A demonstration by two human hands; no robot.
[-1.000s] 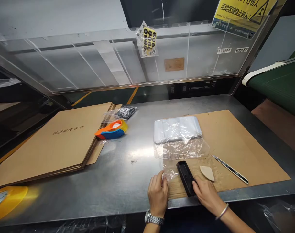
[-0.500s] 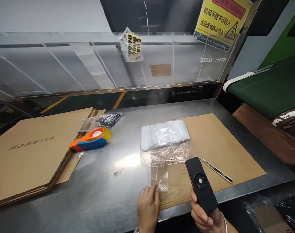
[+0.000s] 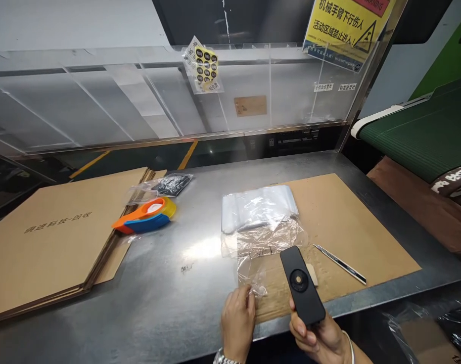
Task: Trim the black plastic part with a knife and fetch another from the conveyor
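A: Nearest the edge of the table [image 3: 170, 303], what does each hand have?

B: The right hand [image 3: 316, 338] has its grip clamped on the lower end of a flat black device [image 3: 302, 291], which is lifted off the surface and tilted, its round centre mark facing up. The left hand [image 3: 237, 321] has its fingertips pinched together on the near corner of a small clear plastic bag [image 3: 251, 273] lying partly on the steel and partly on the cardboard sheet [image 3: 352, 227].

A: How would you handle that well?

B: I'd judge the film is thin and slippery, so keep the pinch on one layer only and hold the device steady by its edges.

A: Just beyond?

B: A thin metal blade [image 3: 340, 264] lies on the cardboard, right of the device, and a stack of clear bags [image 3: 258, 207] behind it.

A: And further left?

B: An orange-and-blue tape dispenser [image 3: 145, 216], then flattened cartons [image 3: 59, 232]. A clear guard panel [image 3: 101, 106] stands at the back.
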